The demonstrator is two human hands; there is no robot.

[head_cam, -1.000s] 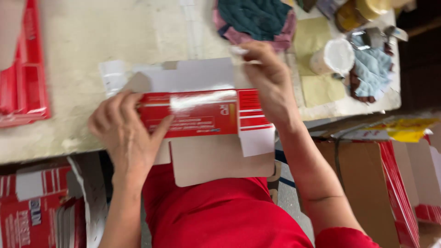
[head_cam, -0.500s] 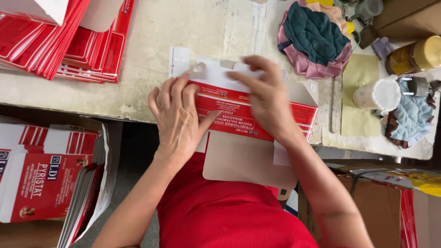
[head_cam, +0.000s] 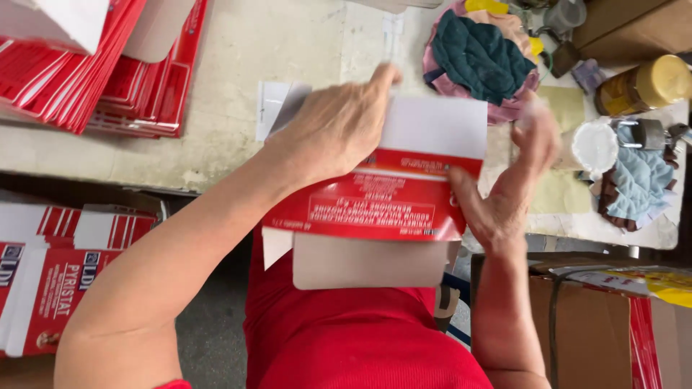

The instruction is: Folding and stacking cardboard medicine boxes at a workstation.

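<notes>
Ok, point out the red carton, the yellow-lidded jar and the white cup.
red carton (head_cam: 375, 205), head view, red printed panel.
yellow-lidded jar (head_cam: 667, 78), head view, its lid.
white cup (head_cam: 595, 146), head view, its top.

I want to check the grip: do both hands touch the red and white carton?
Yes: the left hand lies over its top left part and the right hand presses its right edge, so the carton is between them.
</notes>
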